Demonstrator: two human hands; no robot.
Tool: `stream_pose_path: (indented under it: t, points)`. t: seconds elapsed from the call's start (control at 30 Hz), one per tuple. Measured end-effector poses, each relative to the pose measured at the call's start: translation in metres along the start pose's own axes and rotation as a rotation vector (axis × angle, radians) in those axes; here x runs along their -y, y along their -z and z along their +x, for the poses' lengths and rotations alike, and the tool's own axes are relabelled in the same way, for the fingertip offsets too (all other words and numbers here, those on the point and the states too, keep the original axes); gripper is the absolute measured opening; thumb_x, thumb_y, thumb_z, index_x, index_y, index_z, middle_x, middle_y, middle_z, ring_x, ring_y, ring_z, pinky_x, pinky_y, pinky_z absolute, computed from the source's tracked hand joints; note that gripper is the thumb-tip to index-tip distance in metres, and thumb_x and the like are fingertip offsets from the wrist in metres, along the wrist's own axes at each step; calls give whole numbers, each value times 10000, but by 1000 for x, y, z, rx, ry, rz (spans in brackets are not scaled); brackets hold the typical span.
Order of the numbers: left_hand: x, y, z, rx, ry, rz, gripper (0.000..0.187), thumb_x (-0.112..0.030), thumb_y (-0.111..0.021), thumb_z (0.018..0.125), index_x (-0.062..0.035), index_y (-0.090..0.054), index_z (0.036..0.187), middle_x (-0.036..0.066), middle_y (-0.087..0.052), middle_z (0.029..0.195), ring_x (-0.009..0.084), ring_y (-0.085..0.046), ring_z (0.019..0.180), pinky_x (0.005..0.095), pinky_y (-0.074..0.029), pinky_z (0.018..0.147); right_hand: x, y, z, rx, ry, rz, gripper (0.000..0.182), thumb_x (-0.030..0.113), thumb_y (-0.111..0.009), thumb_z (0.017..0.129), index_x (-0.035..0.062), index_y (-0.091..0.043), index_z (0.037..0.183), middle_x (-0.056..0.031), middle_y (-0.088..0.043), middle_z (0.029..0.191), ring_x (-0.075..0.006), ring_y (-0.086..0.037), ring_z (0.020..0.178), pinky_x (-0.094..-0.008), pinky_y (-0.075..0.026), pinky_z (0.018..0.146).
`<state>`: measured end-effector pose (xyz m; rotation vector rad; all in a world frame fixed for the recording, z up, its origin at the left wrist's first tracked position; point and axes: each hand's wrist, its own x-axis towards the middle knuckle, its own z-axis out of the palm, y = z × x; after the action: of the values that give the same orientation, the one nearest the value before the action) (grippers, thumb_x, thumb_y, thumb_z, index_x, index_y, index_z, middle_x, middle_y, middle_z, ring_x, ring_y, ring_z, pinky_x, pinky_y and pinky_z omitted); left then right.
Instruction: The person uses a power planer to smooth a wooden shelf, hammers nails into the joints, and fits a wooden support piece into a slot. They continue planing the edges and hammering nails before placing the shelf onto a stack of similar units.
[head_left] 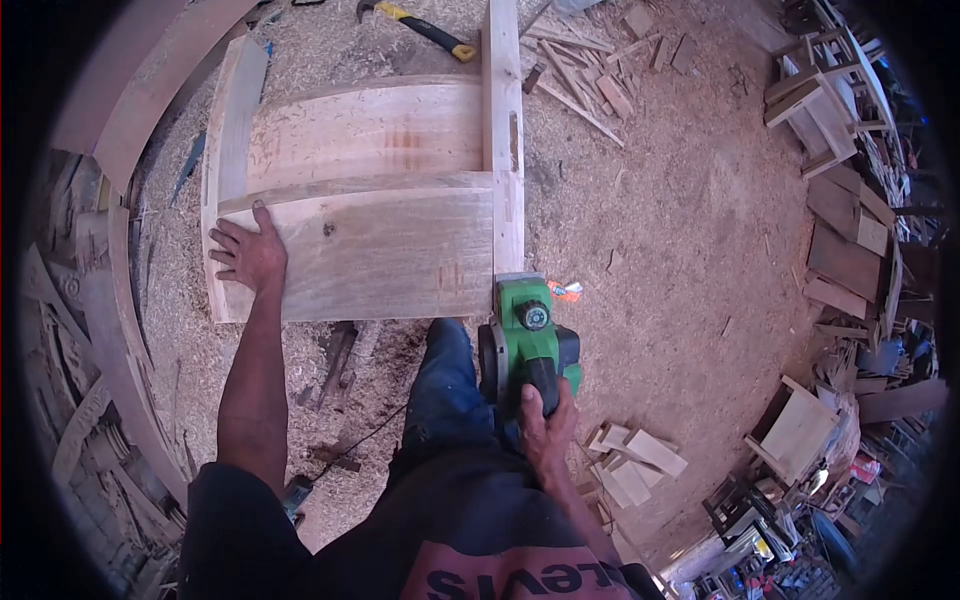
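A wooden frame with two wide panels point(390, 255) lies below me. My left hand point(250, 253) rests on the near panel's left end, fingers spread. My right hand point(548, 425) is wrapped round the black rear handle of a green electric planer point(520, 345). The planer's front end meets the near end of the upright-running wooden post point(508, 190) at the frame's right side. A black knob shows on top of the planer.
A claw hammer point(425, 32) lies beyond the frame among shavings. Wood offcuts point(635, 462) lie on the floor at the lower right, and thin scraps point(580, 85) at the top. Stacked boards point(845, 235) line the right side. A cord runs near my legs.
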<state>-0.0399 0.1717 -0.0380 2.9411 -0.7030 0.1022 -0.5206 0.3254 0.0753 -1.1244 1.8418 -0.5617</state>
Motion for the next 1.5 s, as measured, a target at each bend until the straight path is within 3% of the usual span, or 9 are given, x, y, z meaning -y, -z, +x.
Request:
stream_pose_path:
  t: [0.47,0.57,0.67,0.77,0.87,0.97,1.07,1.17,1.5]
  points:
    - [-1,0,3,15,18,40,1061,-810,-281,1006,-32,-118,1709,198,-78,1791,492,-54,1628,686,-34,1274,39,-24,25,-51,-71,111,400,352,-772,987,-17,-639,1064,-185,-709,742,-304,-725,673,-415,-548,634]
    - [0,-1,3,20,17,36,1058,-805,-285,1009,-32,-110,1709,200,-72,1791,497,-47,1627,692,-35,1271,53,-23,40,-51,7,89,388,336,-773,989,-19,-641,1070,-191,-711,746,-311,-733,680,-418,-546,630]
    - [0,0,3,21,14,32,1052,-798,-288,1014,-30,-104,1709,203,-64,1790,504,-38,1626,698,-35,1267,69,-30,59,-93,43,110,443,410,-738,1002,-19,-639,1044,-95,-617,675,-197,-598,582,-382,-481,570]
    - [-2,1,2,28,16,40,1044,-790,-286,1023,-25,-99,1708,206,-60,1790,510,-31,1624,703,-35,1263,83,-36,85,-124,148,132,457,407,-740,1005,-32,-647,1088,-89,-627,694,-183,-597,591,-371,-477,563]
    - [-2,3,0,36,11,49,1034,-781,-281,1032,-20,-95,1707,209,-62,1789,513,-29,1623,708,-35,1260,95,-41,116,-87,126,124,461,408,-734,1016,-36,-649,1105,-76,-625,697,-156,-590,594,-344,-467,549]
    - [0,-1,1,17,6,62,1026,-789,-270,1030,-39,-105,1711,187,-73,1793,507,-46,1624,708,-50,1260,126,-46,145,-76,63,219,465,387,-739,1007,-61,-645,1094,-254,-689,854,-335,-688,785,-465,-534,752]
    - [3,-3,2,6,7,81,1014,-787,-266,1033,-50,-114,1712,176,-79,1796,506,-59,1623,709,-59,1260,148,-51,175,-78,91,183,500,413,-727,1011,-71,-641,1099,-264,-682,850,-361,-677,772,-482,-529,757]
    - [5,-7,1,-4,2,95,1003,-776,-275,1040,-47,-119,1711,179,-83,1794,509,-69,1621,711,-66,1258,166,-57,208,-101,154,137,553,458,-706,1017,-87,-637,1085,-275,-675,852,-379,-672,775,-495,-524,760]
    - [-1,2,-1,-2,-9,117,953,-712,-324,1070,-26,-133,1702,203,-110,1784,516,-92,1616,705,-88,1262,252,-79,330,-122,257,155,641,563,-676,1007,-67,-656,891,-194,-656,696,-308,-675,662,-451,-521,670]
